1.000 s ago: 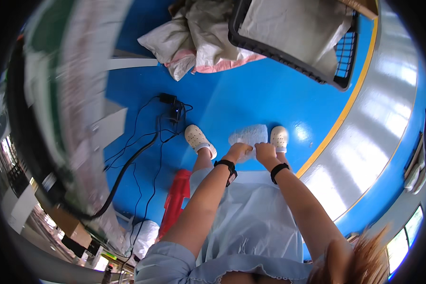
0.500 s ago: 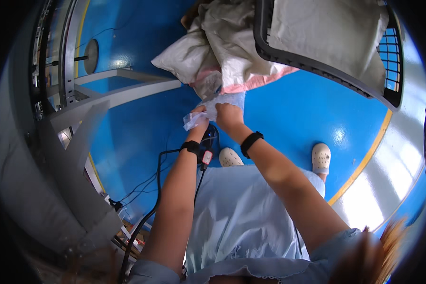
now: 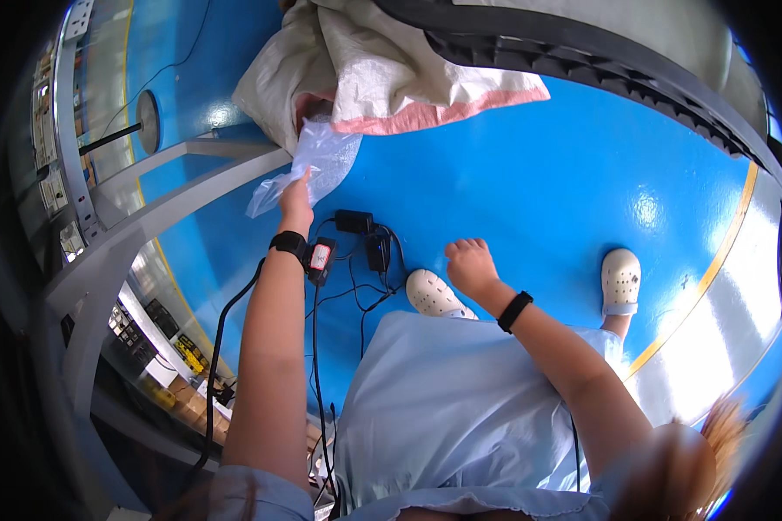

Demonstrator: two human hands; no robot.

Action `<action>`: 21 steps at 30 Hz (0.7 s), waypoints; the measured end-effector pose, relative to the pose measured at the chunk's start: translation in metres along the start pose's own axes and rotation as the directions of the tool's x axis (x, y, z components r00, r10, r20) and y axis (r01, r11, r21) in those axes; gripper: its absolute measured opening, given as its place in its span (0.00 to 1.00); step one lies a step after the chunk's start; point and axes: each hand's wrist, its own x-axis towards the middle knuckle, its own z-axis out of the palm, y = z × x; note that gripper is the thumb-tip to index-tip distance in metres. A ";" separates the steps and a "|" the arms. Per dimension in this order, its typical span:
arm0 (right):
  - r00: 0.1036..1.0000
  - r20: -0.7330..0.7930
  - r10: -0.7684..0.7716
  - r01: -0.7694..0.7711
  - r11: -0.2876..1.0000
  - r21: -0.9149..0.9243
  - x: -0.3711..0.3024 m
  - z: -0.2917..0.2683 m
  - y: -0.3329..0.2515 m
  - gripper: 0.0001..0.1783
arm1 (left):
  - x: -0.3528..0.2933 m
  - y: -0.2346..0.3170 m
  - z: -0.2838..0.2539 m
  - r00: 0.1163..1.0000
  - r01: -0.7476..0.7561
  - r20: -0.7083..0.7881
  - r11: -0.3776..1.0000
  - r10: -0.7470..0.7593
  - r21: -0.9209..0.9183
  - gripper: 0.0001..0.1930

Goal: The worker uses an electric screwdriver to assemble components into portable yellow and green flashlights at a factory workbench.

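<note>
My left hand point(image 3: 297, 204) is closed on a clear plastic bag point(image 3: 328, 161), pinching its gathered edge. The bag's far end runs into the mouth of a white woven sack point(image 3: 387, 65) with a pink hem, where the rest of it is hidden. My right hand point(image 3: 472, 267) is held apart from the bag, over the floor in front of my shoe. Its fingers are curled in a loose fist, and nothing shows in them.
At the top right stands a dark plastic crate point(image 3: 582, 52). A grey metal frame point(image 3: 161, 204) runs along the left. Black adapters point(image 3: 354, 221) and cables lie on the blue floor point(image 3: 513, 182) near my shoe point(image 3: 434, 295). A cable trails from the device at my left wrist.
My right hand has let go of the plastic bag and moved right and nearer to me. My left hand, still gripping the bag, has shifted left. The sack and crate sit higher in view.
</note>
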 end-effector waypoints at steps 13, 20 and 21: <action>0.921 0.229 0.315 -0.301 0.949 -0.096 -0.053 0.029 0.051 0.07 | -0.002 0.003 -0.030 0.964 0.035 0.263 0.999 -0.029 -0.019 0.34; 0.881 0.234 0.410 -0.413 0.910 -0.041 -0.053 0.033 0.068 0.07 | 0.011 -0.004 -0.050 0.967 0.235 0.072 0.966 -0.244 0.108 0.31; 0.872 0.226 0.434 -0.439 0.898 -0.031 -0.055 0.032 0.068 0.06 | 0.007 -0.007 -0.048 0.964 0.252 0.069 0.966 -0.257 0.063 0.32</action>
